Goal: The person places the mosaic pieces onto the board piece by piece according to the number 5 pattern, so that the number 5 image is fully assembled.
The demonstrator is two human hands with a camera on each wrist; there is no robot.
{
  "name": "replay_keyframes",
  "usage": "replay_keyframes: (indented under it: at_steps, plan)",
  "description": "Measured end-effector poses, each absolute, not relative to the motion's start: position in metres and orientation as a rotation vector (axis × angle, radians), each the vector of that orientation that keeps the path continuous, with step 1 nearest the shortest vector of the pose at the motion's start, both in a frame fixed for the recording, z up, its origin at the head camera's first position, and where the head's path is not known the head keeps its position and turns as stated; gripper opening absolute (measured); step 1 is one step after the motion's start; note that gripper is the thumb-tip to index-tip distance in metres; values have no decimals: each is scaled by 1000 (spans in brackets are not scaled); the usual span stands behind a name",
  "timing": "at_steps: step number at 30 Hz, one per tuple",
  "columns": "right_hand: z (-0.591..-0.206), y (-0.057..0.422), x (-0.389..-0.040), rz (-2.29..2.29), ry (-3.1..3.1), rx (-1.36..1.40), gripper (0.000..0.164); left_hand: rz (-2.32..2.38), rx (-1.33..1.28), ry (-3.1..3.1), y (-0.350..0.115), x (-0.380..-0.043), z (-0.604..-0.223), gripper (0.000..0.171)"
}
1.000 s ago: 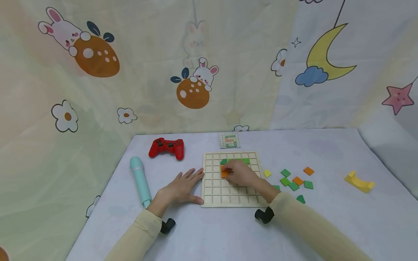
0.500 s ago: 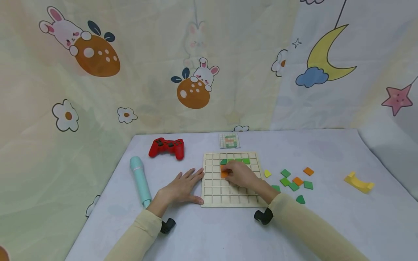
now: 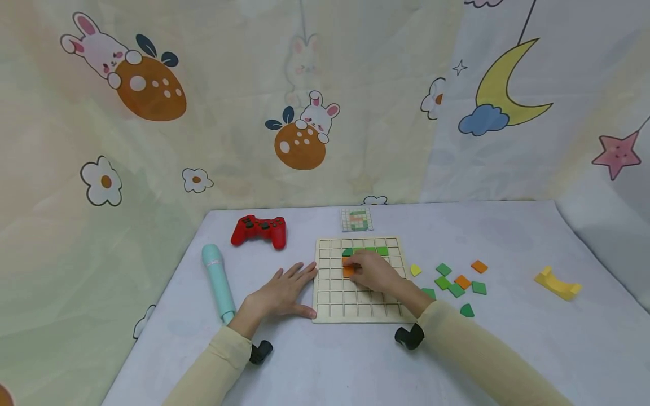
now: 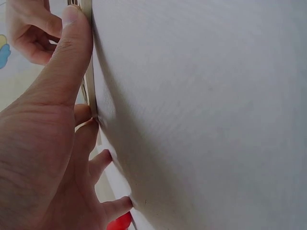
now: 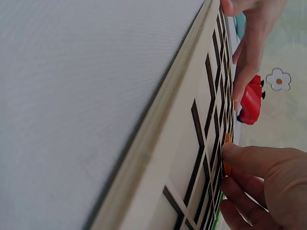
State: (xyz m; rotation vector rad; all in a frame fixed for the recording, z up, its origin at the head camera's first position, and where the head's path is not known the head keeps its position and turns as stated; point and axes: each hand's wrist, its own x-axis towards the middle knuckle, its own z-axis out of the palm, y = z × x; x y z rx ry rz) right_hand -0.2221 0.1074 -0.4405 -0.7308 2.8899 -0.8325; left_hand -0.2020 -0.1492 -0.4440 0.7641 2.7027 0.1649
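A pale wooden grid board (image 3: 330,304) lies on the white table. Its upper part holds a row of green tiles (image 3: 382,251), with orange tiles (image 3: 348,272) below the row's left end. My right hand (image 3: 374,272) is over the board, thumb and fingertips pinching an orange tile (image 5: 227,165) at the grid; the fingers partly hide the tiles. My left hand (image 3: 281,293) lies with spread fingers at the board's left side. In the left wrist view its thumb (image 4: 72,48) touches the board's edge.
Loose green tiles (image 3: 457,290), orange tiles (image 3: 479,266) and a yellow piece (image 3: 416,269) lie right of the board. Beyond them is a yellow curved block (image 3: 558,283). A patterned card (image 3: 357,219), red game controller (image 3: 259,230) and turquoise microphone-shaped object (image 3: 218,282) lie behind and left.
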Motion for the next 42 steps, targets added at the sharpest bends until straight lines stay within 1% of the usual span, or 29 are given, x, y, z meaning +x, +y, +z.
replay_keyframes:
  at_steps: [10,15,20,25,30,34,38,42]
  plan:
    - [-438,111,-221,-885,2863,-693,32,166,762,2707,-149,-202,-444,104]
    - [-432,131,-220,-975,2828,-668,30,167,759,2702,-148,-202,-445,105]
    - [-419,176,-219,-1007,2858,-620,32,162,761,2702,-147,-203,-444,106]
    - [-410,234,-218,-967,2889,-479,37,163,767,2700,-148,-202,-442,104]
    - [-407,291,-210,-952,2858,-314,45,192,767,2688,-148,-200,-440,104]
    - [-408,331,-201,-977,2832,-234,51,178,757,2694,-148,-201,-442,105]
    - [-414,360,-193,-971,2841,-168,54,171,758,2695,-149,-202,-443,106]
    - [-427,375,-191,-928,2849,-104,58,182,771,2692,-148,-202,-443,106]
